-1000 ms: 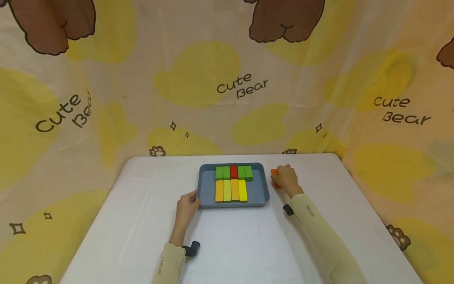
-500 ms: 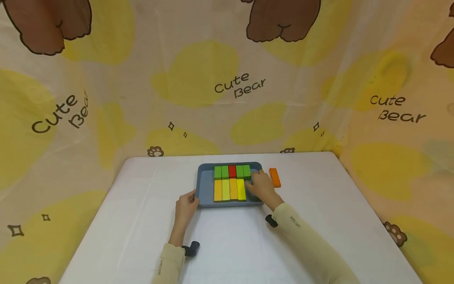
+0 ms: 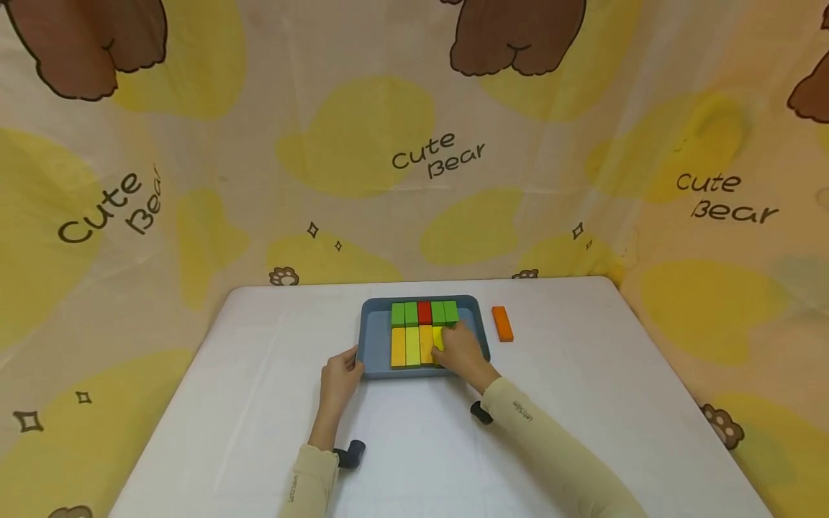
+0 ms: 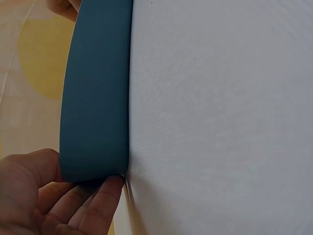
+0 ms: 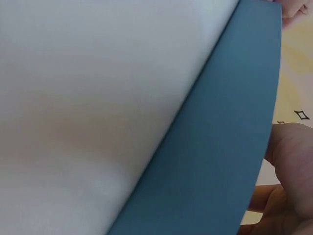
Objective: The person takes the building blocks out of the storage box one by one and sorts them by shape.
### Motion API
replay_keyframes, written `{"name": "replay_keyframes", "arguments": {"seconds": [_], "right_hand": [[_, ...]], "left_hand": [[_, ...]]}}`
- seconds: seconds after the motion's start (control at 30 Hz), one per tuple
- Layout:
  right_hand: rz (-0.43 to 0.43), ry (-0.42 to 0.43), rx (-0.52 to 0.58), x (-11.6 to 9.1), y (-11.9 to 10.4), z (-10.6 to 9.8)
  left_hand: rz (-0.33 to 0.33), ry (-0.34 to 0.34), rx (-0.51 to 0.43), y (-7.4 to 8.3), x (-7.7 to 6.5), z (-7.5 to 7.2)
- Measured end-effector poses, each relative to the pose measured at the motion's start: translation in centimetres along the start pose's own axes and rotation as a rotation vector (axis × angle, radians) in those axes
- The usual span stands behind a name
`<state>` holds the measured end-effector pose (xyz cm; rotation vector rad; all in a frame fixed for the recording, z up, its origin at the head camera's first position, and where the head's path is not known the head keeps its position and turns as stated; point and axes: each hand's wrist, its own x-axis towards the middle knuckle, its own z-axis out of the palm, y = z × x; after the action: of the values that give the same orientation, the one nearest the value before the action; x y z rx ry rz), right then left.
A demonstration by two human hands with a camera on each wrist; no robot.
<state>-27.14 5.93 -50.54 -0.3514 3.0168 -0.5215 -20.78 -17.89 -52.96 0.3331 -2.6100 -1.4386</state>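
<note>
A blue-grey tray (image 3: pixel 376 342) holds wooden blocks in two rows. Green blocks (image 3: pixel 398 314) with a red block (image 3: pixel 424 313) among them form the back row; amber and pale yellow blocks (image 3: pixel 412 347) lie in front. My left hand (image 3: pixel 340 378) grips the tray's near left corner, thumb at the rim in the left wrist view. Bent over the right end of the front row, my right hand (image 3: pixel 463 351) partly covers the bright yellow block (image 3: pixel 438 335). I cannot tell whether it pinches a block. The tray wall (image 5: pixel 220 122) crosses the right wrist view.
One orange block (image 3: pixel 502 324) lies on the white table (image 3: pixel 414 446), just right of the tray. Behind the table hangs a cloth (image 3: pixel 363 144) printed with bears and yellow patches.
My right hand has moved left from beside the orange block, over the tray's right side, to the front row's end. The orange block now shows fully. My left hand stays at the tray corner.
</note>
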Motion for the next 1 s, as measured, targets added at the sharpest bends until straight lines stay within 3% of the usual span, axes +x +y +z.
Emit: {"name": "replay_keyframes", "arguments": {"seconds": [0.5, 1.0], "right_hand": [[0.092, -0.072, 0.043, 0.40, 0.11, -0.04], [0.034, -0.085, 0.026, 0.69, 0.10, -0.41]], "left_hand": [[0.005, 0.003, -0.015, -0.04, -0.05, -0.01], [0.011, 0.010, -0.013, -0.33, 0.04, 0.12]]}}
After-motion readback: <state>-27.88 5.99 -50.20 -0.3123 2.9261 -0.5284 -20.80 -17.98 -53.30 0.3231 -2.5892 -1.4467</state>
